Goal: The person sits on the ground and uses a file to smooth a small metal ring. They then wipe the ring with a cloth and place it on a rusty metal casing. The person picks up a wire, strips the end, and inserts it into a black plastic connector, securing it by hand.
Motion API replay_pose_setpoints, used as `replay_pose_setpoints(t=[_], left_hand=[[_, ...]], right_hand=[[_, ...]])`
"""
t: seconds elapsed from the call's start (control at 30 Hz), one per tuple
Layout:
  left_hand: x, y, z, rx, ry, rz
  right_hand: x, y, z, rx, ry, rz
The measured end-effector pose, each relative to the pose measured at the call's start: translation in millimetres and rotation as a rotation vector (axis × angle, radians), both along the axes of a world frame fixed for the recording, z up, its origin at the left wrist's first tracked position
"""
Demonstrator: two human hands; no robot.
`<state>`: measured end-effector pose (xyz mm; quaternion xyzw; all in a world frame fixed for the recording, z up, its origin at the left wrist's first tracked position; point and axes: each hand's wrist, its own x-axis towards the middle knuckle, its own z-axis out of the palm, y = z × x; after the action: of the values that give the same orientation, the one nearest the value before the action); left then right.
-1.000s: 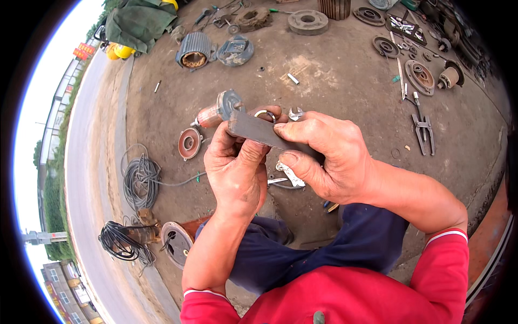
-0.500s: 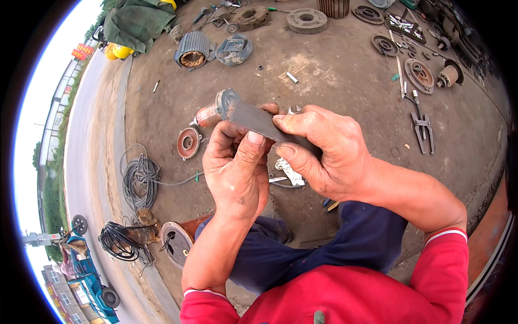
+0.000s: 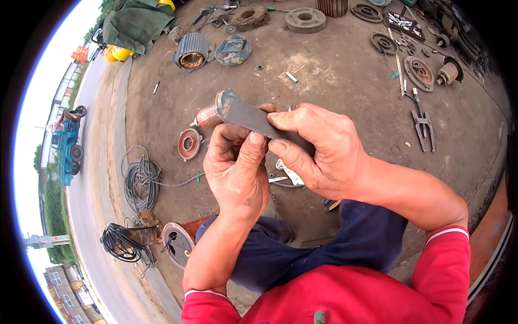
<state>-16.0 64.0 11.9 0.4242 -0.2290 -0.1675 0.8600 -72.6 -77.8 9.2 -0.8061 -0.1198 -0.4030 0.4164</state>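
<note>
A long grey metal tool [image 3: 249,116] with a rounded head is raised in front of me, its head pointing up and left. My right hand [image 3: 318,151] grips its handle end from the right. The fingers of my left hand [image 3: 236,167] curl up against the underside of the bar, thumb pressed on it beside the right thumb. Behind the tool's head on the ground lies an orange motor rotor [image 3: 208,116]. A round rust-coloured end cover [image 3: 189,143] lies just left of my left hand.
On the concrete ground lie a finned motor housing [image 3: 191,51], a grey cover [image 3: 233,50], round flanges [image 3: 305,19], a puller tool [image 3: 423,127], coiled black cables [image 3: 141,181] and a second coil [image 3: 124,244]. A blue vehicle [image 3: 67,143] stands on the road at left.
Both hands have lifted and turned the grey tool, so its head now points further up and left. The blue vehicle has moved up along the road.
</note>
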Motion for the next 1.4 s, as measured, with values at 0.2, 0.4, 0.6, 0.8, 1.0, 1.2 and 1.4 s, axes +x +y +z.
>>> replay_pose_setpoints(t=[0.2, 0.4, 0.6, 0.8, 1.0, 1.2, 1.4], left_hand=[[2.4, -7.6, -4.9, 0.024, 0.064, -0.069], [10.4, -1.6, -9.7, 0.115, 0.123, -0.011], [8.5, -7.0, -12.7, 0.171, 0.025, -0.043], [8.0, -5.6, -15.4, 0.216, -0.056, -0.016], [8.0, -8.8, -16.9, 0.143, -0.165, 0.009], [16.8, -5.0, -15.2, 0.040, 0.019, -0.019], [14.4, -5.2, -13.3, 0.041, 0.010, 0.003]], right_hand=[[-0.1, -9.1, 14.3, 0.614, 0.330, 0.105], [3.0, -15.8, 10.6, 0.812, 0.433, 0.174], [2.1, -14.9, 5.1, 0.664, 0.430, 0.194], [0.6, -15.6, 14.0, 0.768, 0.543, 0.234], [-1.7, -17.9, 14.3, 1.105, 0.663, 0.465], [-2.3, -14.2, 10.7, 0.766, 0.511, 0.247], [-5.0, -9.1, 0.7, 0.168, 0.278, 0.070]])
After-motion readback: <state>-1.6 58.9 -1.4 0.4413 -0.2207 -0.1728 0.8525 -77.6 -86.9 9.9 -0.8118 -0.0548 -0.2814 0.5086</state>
